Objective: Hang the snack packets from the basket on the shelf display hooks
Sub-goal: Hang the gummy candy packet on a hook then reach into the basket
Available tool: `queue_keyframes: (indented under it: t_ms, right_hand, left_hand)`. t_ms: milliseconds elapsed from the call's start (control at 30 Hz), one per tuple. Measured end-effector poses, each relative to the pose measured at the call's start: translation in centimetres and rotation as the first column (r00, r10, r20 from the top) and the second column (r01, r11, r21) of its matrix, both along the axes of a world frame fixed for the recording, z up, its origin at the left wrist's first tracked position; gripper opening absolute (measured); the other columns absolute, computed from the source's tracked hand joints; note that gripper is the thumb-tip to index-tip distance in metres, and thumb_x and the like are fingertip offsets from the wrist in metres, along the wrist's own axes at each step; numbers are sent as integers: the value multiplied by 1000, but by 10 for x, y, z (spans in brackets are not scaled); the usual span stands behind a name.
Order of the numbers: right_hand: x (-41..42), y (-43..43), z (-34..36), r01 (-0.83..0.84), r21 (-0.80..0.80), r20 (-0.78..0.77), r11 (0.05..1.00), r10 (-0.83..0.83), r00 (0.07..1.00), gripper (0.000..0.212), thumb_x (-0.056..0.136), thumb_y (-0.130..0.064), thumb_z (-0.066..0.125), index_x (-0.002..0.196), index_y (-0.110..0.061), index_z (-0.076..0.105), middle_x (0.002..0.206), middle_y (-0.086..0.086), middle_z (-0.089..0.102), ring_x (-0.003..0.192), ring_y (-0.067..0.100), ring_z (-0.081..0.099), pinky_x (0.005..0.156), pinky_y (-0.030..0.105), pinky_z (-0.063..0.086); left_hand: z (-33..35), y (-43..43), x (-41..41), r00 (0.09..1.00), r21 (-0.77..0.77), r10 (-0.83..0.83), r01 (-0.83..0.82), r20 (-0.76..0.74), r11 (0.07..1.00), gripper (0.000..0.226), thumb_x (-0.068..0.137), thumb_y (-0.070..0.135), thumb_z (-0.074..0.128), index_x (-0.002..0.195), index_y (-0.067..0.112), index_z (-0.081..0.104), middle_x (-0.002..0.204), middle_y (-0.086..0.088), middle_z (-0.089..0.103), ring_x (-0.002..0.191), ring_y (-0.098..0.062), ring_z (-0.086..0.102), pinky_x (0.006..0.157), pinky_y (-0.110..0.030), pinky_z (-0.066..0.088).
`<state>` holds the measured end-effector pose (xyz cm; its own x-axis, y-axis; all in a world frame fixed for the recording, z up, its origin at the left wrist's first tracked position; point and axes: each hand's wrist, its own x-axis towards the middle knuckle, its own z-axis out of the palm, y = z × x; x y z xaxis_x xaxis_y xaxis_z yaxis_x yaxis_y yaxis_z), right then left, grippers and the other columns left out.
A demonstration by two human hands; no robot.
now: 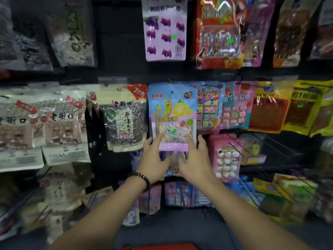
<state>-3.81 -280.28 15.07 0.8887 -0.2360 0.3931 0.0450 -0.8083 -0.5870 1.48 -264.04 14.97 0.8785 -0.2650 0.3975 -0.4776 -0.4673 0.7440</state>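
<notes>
Touching the candy packet (172,112) with both hands at the shelf (117,42).
A seed packet (124,121) hung at the left. Just beside it, the left hand (155,157) lay with relaxed, straight fingers on the candy packet's lower left corner. That packet hung in the middle row. The right hand (196,159) lay likewise on its lower right corner, not curled round it. A pink packet (227,156) hung lower right.
</notes>
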Motion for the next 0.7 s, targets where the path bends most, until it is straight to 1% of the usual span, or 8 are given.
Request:
queue_keyframes:
  t_ms: [100, 200, 267, 333, 433, 500, 600, 700]
  right_hand:
    - [-40, 11, -73, 3, 64, 185, 998, -15, 983, 49, 91, -19, 70, 139, -19, 57, 140, 6, 47, 128, 22, 52, 110, 35, 46]
    - [-72, 30, -152, 13, 175, 82, 984, -28, 996, 25, 88, -18, 68, 113, -19, 65, 113, 0, 60, 105, 19, 60, 91, 32, 47]
    - [-86, 45, -201, -1, 267, -115, 964, 33, 993, 16, 92, -18, 71, 107, -19, 67, 102, -1, 67, 94, 16, 65, 82, 30, 49]
    - [-96, 55, -253, -8, 302, -346, 953, 118, 931, 13, 92, -18, 71, 105, -19, 71, 96, 0, 74, 88, 17, 69, 78, 29, 51]
    - [-117, 60, -325, 19, 320, -660, 947, 209, 722, 16, 93, -21, 71, 108, -24, 73, 101, -1, 78, 92, 15, 71, 74, 23, 51]
    - [-132, 58, -362, 38, 319, -770, 947, 236, 593, 8, 94, -23, 69, 95, -20, 76, 90, 3, 77, 80, 14, 69, 59, 15, 46]
    - [-144, 56, -408, 33, 271, -853, 962, 224, 471, 29, 79, -39, 63, 78, -12, 72, 75, 5, 67, 78, 24, 69, 59, 29, 42]
    - [-149, 52, -447, 31, 279, -871, 960, 240, 428, 41, 90, -54, 67, 89, -13, 74, 82, 2, 73, 85, 23, 70, 67, 32, 46]
  left_hand:
    - [-58, 22, -50, 980, -41, 32, -24, 196, 999, 44, 92, 13, 74, 131, 27, 59, 128, 7, 49, 120, -10, 55, 102, -30, 50]
    - [-143, 47, -89, 975, 39, 31, -41, 222, 998, 28, 90, 2, 70, 113, 16, 64, 112, 2, 57, 99, -11, 58, 84, -12, 43]
    - [-216, 64, -105, 997, 121, 41, -48, 59, 991, 29, 87, 3, 68, 110, 21, 63, 109, 0, 61, 96, -17, 62, 85, -18, 47]
    - [-289, 81, -120, 976, 165, 84, -50, -203, 985, 31, 84, 13, 66, 106, 33, 59, 107, 0, 66, 96, -22, 67, 87, -39, 56]
    - [-375, 100, -144, 812, 259, 206, -70, -546, 963, 30, 82, 22, 72, 104, 34, 57, 107, -1, 72, 97, -22, 68, 93, -45, 56]
    - [-409, 105, -158, 649, 332, 241, 20, -722, 943, 37, 87, 19, 79, 115, 27, 55, 125, -8, 68, 107, -24, 66, 100, -40, 54]
    - [-451, 109, -165, 528, 456, 296, 201, -796, 867, 72, 79, 46, 80, 140, 16, 55, 146, -10, 55, 133, -28, 56, 112, -34, 45]
    - [-497, 113, -153, 439, 506, 382, 211, -813, 836, 76, 69, 58, 67, 127, 10, 66, 131, -13, 64, 124, -31, 62, 104, -37, 51]
